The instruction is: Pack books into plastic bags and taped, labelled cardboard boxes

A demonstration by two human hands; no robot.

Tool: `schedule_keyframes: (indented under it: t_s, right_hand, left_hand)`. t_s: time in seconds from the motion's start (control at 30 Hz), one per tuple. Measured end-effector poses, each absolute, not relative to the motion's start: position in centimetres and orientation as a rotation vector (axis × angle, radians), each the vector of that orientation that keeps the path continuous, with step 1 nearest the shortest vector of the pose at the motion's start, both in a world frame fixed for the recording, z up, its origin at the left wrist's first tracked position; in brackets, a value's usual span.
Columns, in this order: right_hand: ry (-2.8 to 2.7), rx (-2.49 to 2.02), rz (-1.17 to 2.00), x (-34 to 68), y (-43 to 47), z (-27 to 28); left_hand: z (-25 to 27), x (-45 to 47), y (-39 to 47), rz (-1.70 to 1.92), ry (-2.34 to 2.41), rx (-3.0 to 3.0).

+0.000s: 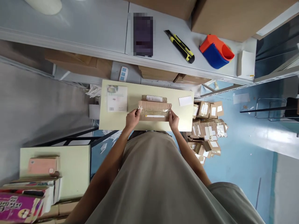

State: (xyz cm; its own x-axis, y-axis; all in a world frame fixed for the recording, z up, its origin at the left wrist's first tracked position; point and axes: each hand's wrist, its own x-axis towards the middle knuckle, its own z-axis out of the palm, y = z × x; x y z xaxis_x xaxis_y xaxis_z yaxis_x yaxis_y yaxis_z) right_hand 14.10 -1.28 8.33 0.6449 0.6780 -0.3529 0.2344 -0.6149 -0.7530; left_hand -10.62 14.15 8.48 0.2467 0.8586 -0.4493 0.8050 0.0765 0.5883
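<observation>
Between my two hands is a brown cardboard box [155, 109] with clear tape across it and a narrow white strip on its near part. My left hand [133, 119] grips the box's left end, fingers closed on the edge. At its right end my right hand [173, 120] pinches the other edge. Just behind it lies a second taped parcel [154, 98] with a white label. A pale book [117, 99] rests on the cream table [183, 119] to the left. On the right lies a white paper slip [185, 100].
A grey shelf [93, 34] ahead holds a box cutter [181, 46], a red and blue tape dispenser [216, 52] and a blurred dark item [143, 35]. Taped boxes [207, 127] are piled on the floor at right. Books [25, 199] are stacked at lower left.
</observation>
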Motion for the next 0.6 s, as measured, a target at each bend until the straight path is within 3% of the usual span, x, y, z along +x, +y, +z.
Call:
schedule_keyframes:
  t_s: [0.2,0.43,0.6]
  right_hand:
    - [-0.518,-2.128,0.809,14.0,-1.0,10.2]
    - [-0.775,-2.006,0.476,13.5,-1.9,13.9]
    - [-0.803,-2.072,0.616,13.1,-2.1,11.6]
  left_hand:
    - [9.1,-11.9,15.9,0.18,1.342,1.608]
    - [11.4,-14.8,17.6,0.374,1.222,1.6]
    - [9.4,-15.7,17.0,0.346,1.25,1.486]
